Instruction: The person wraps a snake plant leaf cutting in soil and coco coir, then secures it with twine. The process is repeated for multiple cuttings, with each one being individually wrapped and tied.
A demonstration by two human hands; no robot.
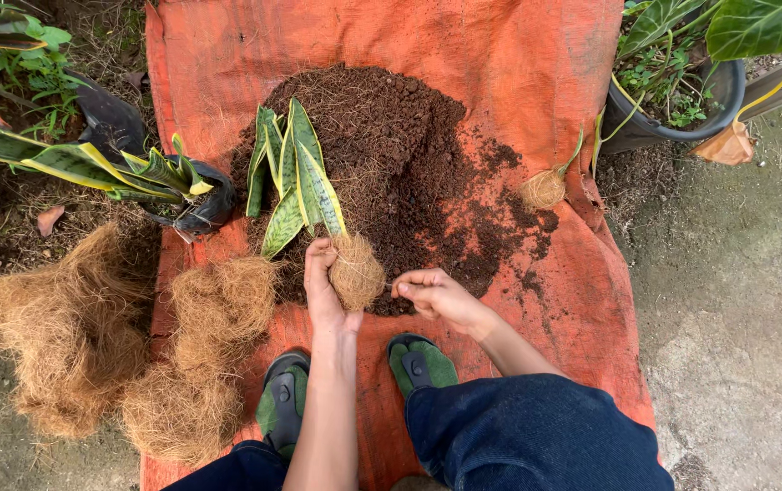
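Note:
My left hand (322,284) grips a ball of brown fibre (356,270) wrapped around the base of a small plant with green, yellow-edged leaves (295,177). Beside the ball on the right, my right hand (438,295) has its fingers pinched on a thin string that runs to the ball. Both hands hover over the near edge of a pile of dark soil (400,164) on an orange tarp (518,55). My knees in blue trousers and my green-socked feet in sandals are at the bottom.
Loose clumps of coconut fibre (72,327) lie at the left and on the tarp's edge. A second small fibre ball (544,189) sits right of the soil. A black bag with a similar plant (195,205) is at left, a black pot (673,100) top right.

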